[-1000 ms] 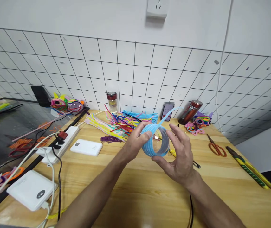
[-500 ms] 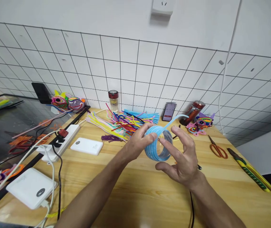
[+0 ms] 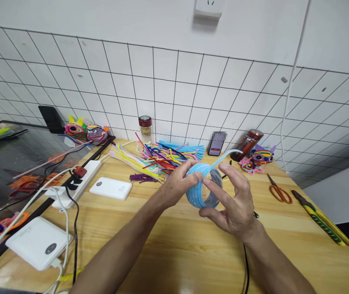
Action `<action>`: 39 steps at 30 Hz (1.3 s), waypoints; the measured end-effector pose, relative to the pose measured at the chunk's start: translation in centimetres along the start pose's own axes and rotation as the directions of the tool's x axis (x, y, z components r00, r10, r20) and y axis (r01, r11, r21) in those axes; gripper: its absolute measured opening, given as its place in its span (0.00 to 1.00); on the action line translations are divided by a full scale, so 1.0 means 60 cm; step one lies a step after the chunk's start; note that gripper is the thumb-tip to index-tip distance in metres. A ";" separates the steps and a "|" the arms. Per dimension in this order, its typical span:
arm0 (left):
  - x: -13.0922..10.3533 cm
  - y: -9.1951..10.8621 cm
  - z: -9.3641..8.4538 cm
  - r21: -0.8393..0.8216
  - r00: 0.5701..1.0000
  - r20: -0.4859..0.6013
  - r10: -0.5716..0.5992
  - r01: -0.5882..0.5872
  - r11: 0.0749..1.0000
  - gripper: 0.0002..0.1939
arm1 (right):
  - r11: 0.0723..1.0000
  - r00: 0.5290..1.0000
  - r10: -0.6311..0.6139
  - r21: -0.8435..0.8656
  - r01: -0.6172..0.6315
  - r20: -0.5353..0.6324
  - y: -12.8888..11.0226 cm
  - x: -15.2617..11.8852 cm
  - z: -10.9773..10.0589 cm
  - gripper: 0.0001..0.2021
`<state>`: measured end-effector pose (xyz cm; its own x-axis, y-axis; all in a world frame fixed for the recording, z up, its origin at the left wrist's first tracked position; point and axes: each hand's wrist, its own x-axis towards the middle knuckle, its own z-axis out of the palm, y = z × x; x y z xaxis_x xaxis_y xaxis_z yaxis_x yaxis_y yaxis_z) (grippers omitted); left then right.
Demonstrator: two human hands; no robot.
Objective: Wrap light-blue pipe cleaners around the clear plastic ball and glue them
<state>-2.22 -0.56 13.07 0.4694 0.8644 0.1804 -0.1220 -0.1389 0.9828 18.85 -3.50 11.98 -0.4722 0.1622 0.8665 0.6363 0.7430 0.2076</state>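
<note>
My left hand point(image 3: 178, 185) is closed on a clear plastic cup point(image 3: 215, 179) wound with light-blue pipe cleaner point(image 3: 195, 192). Its thumb presses the winding near the rim. One loose end of the pipe cleaner sticks out up and to the right. My right hand point(image 3: 235, 200) is open beside the cup's mouth, fingers spread. Its index fingertip touches near the rim, and the thumb lies at the cup's lower edge. The cup is tilted, its opening facing right, held above the wooden table point(image 3: 168, 253).
Behind the hands lies a pile of coloured pipe cleaners point(image 3: 165, 157), with a glass bottle point(image 3: 145, 128) and a phone point(image 3: 217, 143) near it. Scissors point(image 3: 280, 192) and pliers point(image 3: 321, 220) lie right. A power strip point(image 3: 84, 179) and white power banks point(image 3: 110, 188) are left.
The right index fingertip has shifted slightly left along the rim. The cup and the left hand stay almost the same; the whole view has moved a little.
</note>
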 end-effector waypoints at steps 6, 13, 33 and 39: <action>-0.001 0.003 0.000 0.009 1.000 -0.009 0.018 -0.018 1.000 0.29 | 1.000 1.000 -0.002 -0.027 0.001 -0.012 0.001 -0.003 -0.001 0.29; 0.000 0.004 0.002 -0.012 1.000 -0.021 0.002 -0.003 1.000 0.28 | 0.999 1.000 0.019 -0.027 -0.019 -0.024 0.001 -0.008 0.003 0.30; 0.003 0.004 0.003 0.029 0.999 -0.036 -0.035 0.036 0.999 0.28 | 1.000 0.996 0.007 -0.018 -0.006 0.085 0.008 -0.005 -0.014 0.23; 0.004 0.007 0.006 0.003 0.998 -0.040 -0.043 0.044 0.999 0.29 | 1.000 0.995 0.001 -0.025 0.002 0.103 0.012 -0.004 -0.018 0.21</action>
<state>-1.85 -0.56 13.54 0.4391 0.8881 0.1358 -0.0991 -0.1023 0.9898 20.12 -3.71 12.40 -0.5319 0.2287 0.8153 0.6507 0.7266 0.2207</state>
